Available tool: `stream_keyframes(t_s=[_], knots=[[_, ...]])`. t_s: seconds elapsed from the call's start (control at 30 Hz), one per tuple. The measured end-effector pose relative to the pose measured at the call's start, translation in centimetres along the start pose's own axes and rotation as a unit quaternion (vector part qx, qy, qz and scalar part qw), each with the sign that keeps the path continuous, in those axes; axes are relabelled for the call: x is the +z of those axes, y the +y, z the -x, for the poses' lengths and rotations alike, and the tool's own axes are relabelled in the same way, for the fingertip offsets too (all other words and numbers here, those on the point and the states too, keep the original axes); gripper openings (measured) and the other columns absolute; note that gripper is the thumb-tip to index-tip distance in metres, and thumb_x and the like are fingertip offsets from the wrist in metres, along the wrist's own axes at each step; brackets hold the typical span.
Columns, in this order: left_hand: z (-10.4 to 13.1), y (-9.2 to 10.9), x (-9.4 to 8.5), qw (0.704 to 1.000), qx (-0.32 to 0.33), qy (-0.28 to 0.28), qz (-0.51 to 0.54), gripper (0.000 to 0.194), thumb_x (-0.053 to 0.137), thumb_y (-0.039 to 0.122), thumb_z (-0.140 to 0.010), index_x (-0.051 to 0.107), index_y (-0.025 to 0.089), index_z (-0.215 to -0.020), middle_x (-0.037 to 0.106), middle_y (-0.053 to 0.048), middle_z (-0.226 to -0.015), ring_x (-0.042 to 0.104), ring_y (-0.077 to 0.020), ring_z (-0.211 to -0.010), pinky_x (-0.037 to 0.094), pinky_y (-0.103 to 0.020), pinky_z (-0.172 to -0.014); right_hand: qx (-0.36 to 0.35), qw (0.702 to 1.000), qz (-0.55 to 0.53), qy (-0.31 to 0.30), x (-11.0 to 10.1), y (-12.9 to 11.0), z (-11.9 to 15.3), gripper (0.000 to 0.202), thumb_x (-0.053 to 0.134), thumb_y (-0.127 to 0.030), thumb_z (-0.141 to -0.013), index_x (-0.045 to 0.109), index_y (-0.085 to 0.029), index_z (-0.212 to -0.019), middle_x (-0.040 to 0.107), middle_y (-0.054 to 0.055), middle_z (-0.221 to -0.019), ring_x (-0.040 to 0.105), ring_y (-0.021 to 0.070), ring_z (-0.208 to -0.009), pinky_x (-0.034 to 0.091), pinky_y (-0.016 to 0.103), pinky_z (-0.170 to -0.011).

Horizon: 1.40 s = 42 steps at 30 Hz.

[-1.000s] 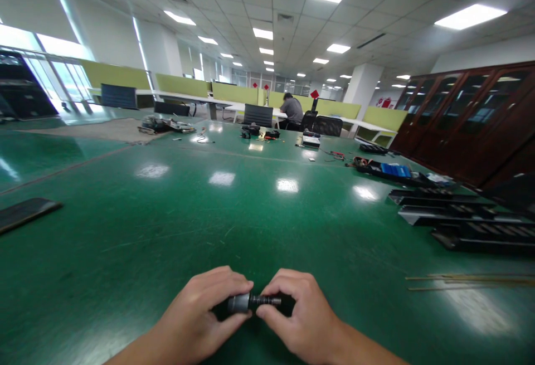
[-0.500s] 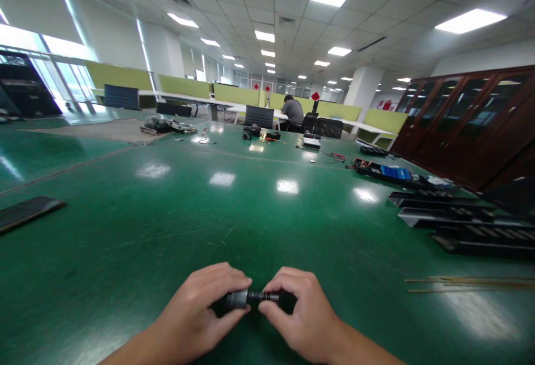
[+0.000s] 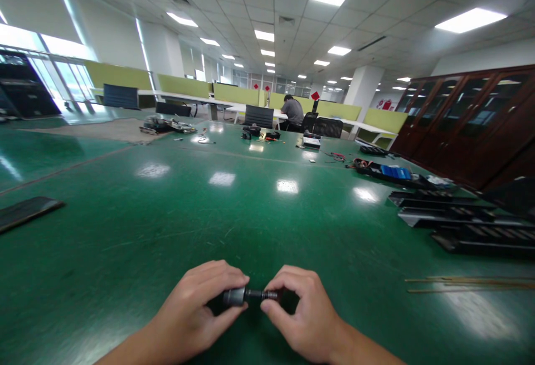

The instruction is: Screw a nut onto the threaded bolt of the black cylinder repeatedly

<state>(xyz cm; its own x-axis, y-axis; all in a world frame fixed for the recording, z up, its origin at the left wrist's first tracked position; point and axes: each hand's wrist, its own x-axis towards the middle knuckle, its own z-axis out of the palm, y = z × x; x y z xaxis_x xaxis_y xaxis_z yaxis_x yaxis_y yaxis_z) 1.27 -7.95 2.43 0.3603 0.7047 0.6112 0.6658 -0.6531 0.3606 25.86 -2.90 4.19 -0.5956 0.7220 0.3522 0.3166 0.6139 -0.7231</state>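
Close to me, just above the green table, my left hand [image 3: 204,301] pinches a dark grey cylinder [image 3: 235,296] between thumb and fingers. From its right end runs a thin dark shaft [image 3: 253,294]. My right hand [image 3: 304,310] closes thumb and forefinger around a narrow ringed dark piece [image 3: 270,295] at the other end of that shaft. The parts lie in one line, roughly level. Fingers hide some of both pieces, and their exact kind cannot be made out.
Thin brass-coloured rods [image 3: 468,283] and black metal channels [image 3: 463,217] lie at the right. A dark flat bar [image 3: 29,212] is at the left. Farther back are a black tray with blue items [image 3: 395,172] and electronic parts [image 3: 163,124]. A person [image 3: 293,111] sits beyond the table.
My left hand has shifted slightly left with the grey cylinder. The gap to my right hand is a little wider, and more of the thin shaft shows. My right hand has barely moved.
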Motion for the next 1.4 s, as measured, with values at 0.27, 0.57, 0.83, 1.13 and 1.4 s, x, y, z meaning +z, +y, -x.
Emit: stream_keyframes(t_s=[0.27,0.57,0.83,1.13,1.4], knots=[[0.0,-0.3,-0.1,1.000,0.013,0.016,-0.006,0.040,0.072,0.013,-0.084,0.062,0.025,-0.121,0.073,-0.004,-0.107,0.070,-0.0172,-0.098,0.055,-0.031,-0.088,-0.003,1.000,-0.003,0.006,-0.1,0.3,0.0,0.001,0.071,-0.020,-0.082,0.071,-0.019,-0.082,0.067,0.001,-0.075,0.063,0.0168,-0.071,0.045,0.029,-0.069],[-0.2,-0.1,-0.3,1.000,0.009,0.018,0.006,0.039,0.072,0.013,-0.084,0.062,0.025,-0.120,0.073,-0.004,-0.106,0.070,-0.0167,-0.097,0.056,-0.030,-0.087,-0.010,1.000,-0.008,0.021,-0.2,0.3,0.0,0.002,0.071,-0.019,-0.080,0.069,-0.018,-0.080,0.066,0.001,-0.074,0.063,0.0160,-0.070,0.045,0.028,-0.068],[-0.3,-0.3,-0.4,1.000,0.008,0.019,-0.008,0.041,0.073,0.014,-0.084,0.061,0.026,-0.122,0.073,-0.003,-0.106,0.070,-0.0163,-0.098,0.055,-0.029,-0.090,-0.015,0.999,-0.017,0.026,-0.6,0.3,-0.1,0.003,0.070,-0.017,-0.080,0.068,-0.017,-0.081,0.066,0.001,-0.075,0.064,0.0163,-0.071,0.045,0.028,-0.069],[0.2,-0.7,-0.5,1.000,-0.014,0.016,-0.011,0.041,0.075,0.017,-0.083,0.061,0.026,-0.121,0.073,-0.003,-0.108,0.069,-0.0161,-0.101,0.056,-0.029,-0.092,-0.018,0.999,-0.028,0.038,-0.8,0.3,-0.1,0.002,0.069,-0.016,-0.080,0.068,-0.017,-0.081,0.066,0.001,-0.075,0.064,0.0160,-0.071,0.045,0.027,-0.068],[-0.3,-1.4,-1.1,0.991,-0.116,0.063,-0.022,0.038,0.077,0.030,-0.085,0.063,0.028,-0.120,0.070,-0.003,-0.113,0.068,-0.0176,-0.106,0.056,-0.028,-0.090,-0.027,0.995,-0.067,0.074,-1.1,0.3,-0.2,0.016,0.061,-0.026,-0.091,0.063,-0.018,-0.078,0.061,0.001,-0.071,0.060,0.0155,-0.069,0.044,0.028,-0.069]])
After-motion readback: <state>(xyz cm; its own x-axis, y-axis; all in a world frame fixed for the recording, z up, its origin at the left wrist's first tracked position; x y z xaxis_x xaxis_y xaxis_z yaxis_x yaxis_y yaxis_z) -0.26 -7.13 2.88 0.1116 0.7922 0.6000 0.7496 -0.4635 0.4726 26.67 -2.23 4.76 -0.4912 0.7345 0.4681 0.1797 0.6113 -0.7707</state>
